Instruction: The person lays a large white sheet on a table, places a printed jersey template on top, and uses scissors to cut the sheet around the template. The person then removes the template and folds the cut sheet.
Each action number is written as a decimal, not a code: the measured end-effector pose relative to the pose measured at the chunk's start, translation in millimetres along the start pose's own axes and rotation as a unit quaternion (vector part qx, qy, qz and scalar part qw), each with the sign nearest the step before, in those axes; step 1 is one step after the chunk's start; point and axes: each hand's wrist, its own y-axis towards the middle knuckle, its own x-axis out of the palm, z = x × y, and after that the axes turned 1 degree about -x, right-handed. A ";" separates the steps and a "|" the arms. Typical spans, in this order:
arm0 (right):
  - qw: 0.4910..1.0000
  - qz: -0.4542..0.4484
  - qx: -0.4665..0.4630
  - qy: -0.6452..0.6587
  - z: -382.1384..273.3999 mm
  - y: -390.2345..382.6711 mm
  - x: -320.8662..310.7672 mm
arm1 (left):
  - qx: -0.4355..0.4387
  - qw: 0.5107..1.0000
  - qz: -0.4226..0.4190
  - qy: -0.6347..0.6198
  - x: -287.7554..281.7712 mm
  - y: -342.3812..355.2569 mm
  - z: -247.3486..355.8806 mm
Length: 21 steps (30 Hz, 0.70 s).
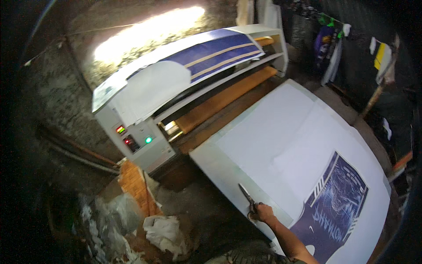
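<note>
One hand (264, 212) holds scissors (249, 199) — slim grey blades (244, 192), dark handles (252, 208).

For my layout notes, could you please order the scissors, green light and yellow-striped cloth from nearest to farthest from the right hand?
1. Scissors, in the right hand.
2. Green light, to the left.
3. Yellow-striped cloth, hanging far right.

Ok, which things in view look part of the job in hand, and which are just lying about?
Likely in the job:
Silver-bladed, dark-handled scissors, in the right hand
Dark-blue printed sheet with white stripes, on the pale flat table
Long pale-grey machine, panel lit

Apparently lying about:
Crumpled white bundle, cloth or plastic unclear
Orange-brown woven-looking strip
</note>
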 end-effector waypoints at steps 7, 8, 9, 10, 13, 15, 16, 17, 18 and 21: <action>0.921 0.278 0.221 0.162 34.2 -84.4 35.9 | 0.556 0.755 0.310 -0.156 4.1 -76.0 275.3; 0.884 0.345 0.260 0.178 45.5 -106.4 50.3 | 0.605 0.735 0.279 -0.126 -2.2 -89.5 330.0; 0.851 0.394 0.310 0.156 59.5 -129.9 65.5 | 0.665 0.696 0.258 -0.083 -8.0 -101.6 378.7; 0.823 0.453 0.330 0.090 72.6 -157.6 82.8 | 0.692 0.691 0.209 -0.030 -10.2 -113.5 429.1; 0.655 0.591 0.454 0.122 101.7 -238.9 139.2 | 0.731 0.657 0.176 0.051 6.7 -144.6 510.8; 0.562 0.605 0.538 0.169 107.2 -291.3 160.7 | 0.727 0.661 0.168 0.081 24.6 -155.8 538.2; 0.542 0.624 0.549 0.123 101.6 -310.6 166.8 | 0.701 0.688 0.167 0.086 35.7 -159.4 541.0; 0.505 0.585 0.608 0.180 92.5 -331.2 164.8 | 0.664 0.722 0.161 0.109 46.2 -161.3 541.0; 0.546 0.566 0.602 0.139 79.2 -341.7 160.8 | 0.664 0.721 0.171 0.097 54.5 -161.1 538.9; 0.548 0.518 0.636 0.164 45.3 -347.7 125.3 | 0.654 0.726 0.185 0.109 65.8 -153.6 532.3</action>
